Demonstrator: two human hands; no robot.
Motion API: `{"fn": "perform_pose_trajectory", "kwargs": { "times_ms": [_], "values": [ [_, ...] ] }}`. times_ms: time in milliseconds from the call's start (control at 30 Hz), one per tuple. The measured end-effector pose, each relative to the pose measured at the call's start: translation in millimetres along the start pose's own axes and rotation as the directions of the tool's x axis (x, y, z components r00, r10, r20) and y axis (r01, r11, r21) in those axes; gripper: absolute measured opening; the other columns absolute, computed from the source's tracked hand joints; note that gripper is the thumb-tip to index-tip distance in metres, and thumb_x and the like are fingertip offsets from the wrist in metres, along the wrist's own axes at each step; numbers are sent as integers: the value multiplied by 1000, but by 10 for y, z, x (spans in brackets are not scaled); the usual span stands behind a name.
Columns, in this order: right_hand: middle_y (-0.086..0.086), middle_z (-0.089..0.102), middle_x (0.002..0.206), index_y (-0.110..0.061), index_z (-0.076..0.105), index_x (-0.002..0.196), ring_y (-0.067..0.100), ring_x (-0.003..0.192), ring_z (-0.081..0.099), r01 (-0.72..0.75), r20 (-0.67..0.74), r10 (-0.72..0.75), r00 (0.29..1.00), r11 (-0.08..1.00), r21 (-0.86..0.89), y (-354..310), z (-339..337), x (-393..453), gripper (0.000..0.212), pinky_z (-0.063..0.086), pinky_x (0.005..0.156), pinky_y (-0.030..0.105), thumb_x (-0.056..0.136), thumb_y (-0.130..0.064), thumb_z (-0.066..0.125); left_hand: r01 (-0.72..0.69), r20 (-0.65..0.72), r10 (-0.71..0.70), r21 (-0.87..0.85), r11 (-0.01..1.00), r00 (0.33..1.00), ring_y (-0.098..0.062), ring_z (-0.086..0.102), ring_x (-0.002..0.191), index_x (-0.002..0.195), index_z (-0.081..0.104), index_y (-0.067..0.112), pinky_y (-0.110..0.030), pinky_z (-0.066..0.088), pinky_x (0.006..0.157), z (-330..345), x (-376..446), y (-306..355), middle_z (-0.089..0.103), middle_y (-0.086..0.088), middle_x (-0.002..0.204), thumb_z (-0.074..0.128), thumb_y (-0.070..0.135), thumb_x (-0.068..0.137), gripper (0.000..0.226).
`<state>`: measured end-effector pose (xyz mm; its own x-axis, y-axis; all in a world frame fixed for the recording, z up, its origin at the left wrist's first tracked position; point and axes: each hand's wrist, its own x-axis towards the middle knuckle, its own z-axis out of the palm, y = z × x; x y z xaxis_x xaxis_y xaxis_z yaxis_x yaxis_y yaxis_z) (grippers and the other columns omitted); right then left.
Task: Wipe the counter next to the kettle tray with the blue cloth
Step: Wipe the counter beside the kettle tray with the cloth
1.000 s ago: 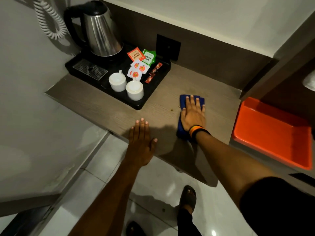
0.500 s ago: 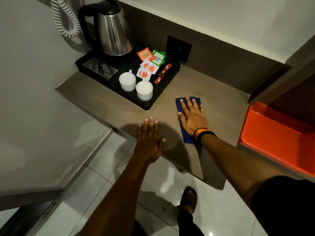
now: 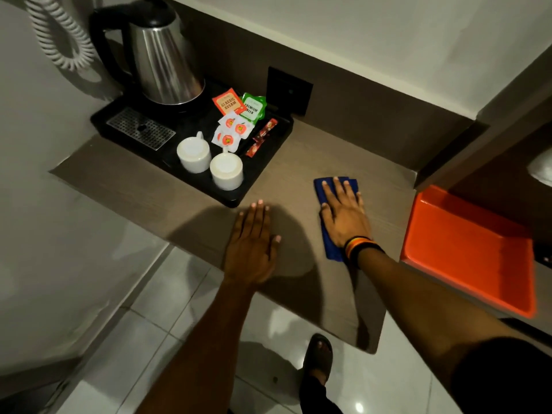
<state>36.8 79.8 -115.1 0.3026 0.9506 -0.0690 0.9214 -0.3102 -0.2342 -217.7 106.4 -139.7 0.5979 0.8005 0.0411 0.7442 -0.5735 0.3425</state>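
Observation:
The blue cloth (image 3: 321, 189) lies folded on the brown counter (image 3: 301, 153), right of the black kettle tray (image 3: 270, 158). My right hand (image 3: 345, 216) presses flat on the cloth with fingers spread, covering most of it; blue shows beyond the fingertips and beside the wrist. A striped band is on that wrist. My left hand (image 3: 252, 246) rests flat and open on the counter's front edge, just in front of the tray's near corner, holding nothing.
The tray carries a steel kettle (image 3: 162, 61), two upturned white cups (image 3: 194, 155), and tea and sugar sachets (image 3: 236, 115). An orange tray (image 3: 466, 243) sits lower at the right. A black wall socket (image 3: 289, 91) is behind; a coiled cord (image 3: 59, 34) hangs left.
My right hand slid the cloth left toward the kettle tray, then back to the right. My left hand stayed planted at the counter's front edge.

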Motion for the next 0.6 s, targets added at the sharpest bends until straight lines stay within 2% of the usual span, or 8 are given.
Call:
{"fn": "perform_pose_trajectory", "kwargs": {
  "times_ms": [67,133,200,233,333,467,533,600],
  "values": [
    [0,11,169,-32,16,158,25,155,5,60,13,-60,998,998,9,-100,19,-6,58,6,125,52,103,-44,27,-42,24,41,27,999,999,-25,2,162,165,5,7,-50,9,131,21,157,42,5,-14,175,17,50,105,74],
    [-3,10,168,-33,18,158,21,155,1,214,46,-214,976,977,14,-139,14,-290,57,2,125,48,103,-43,32,-90,21,89,61,994,996,-25,0,162,165,4,7,-48,9,131,30,300,47,2,-13,175,18,46,106,72],
    [-8,9,167,-34,18,157,15,155,-1,257,72,-262,962,963,77,-32,-30,-568,57,-2,125,44,103,-39,34,-105,30,103,67,992,994,-25,1,162,165,5,7,-48,12,131,1,410,45,4,-14,175,19,44,107,70],
    [-8,11,167,-35,18,157,14,155,0,224,54,-230,972,969,101,79,-61,-585,57,-2,125,43,103,-37,35,-104,35,102,64,993,994,-24,1,162,165,6,7,-48,12,131,-9,428,42,5,-14,175,19,44,107,70],
    [-2,15,167,-33,21,157,20,155,9,-17,-7,18,1000,991,131,458,-127,-234,59,5,126,47,99,-36,33,-120,36,119,39,992,992,-23,3,162,165,10,7,-46,8,132,-8,417,31,7,-13,174,21,43,107,69],
    [5,18,167,-24,25,157,27,154,12,-209,-70,216,974,973,93,475,-182,558,59,8,125,51,99,-32,34,-127,-27,127,8,992,992,-28,23,158,160,29,3,-49,21,128,41,455,-8,29,-17,169,31,39,104,67],
    [5,18,167,-23,25,157,27,154,11,-182,-69,188,980,980,82,227,-132,824,58,8,125,51,100,-30,35,-135,-48,136,15,991,990,-28,26,157,160,32,3,-49,22,127,60,460,-27,31,-17,168,33,38,104,65],
    [3,16,168,-26,24,157,26,155,10,-38,-36,41,999,996,81,-16,-93,834,58,5,125,49,100,-31,34,-133,-63,133,13,991,989,-27,24,158,160,30,4,-48,21,129,59,464,-16,29,-16,169,34,36,104,65]
  ]
}}
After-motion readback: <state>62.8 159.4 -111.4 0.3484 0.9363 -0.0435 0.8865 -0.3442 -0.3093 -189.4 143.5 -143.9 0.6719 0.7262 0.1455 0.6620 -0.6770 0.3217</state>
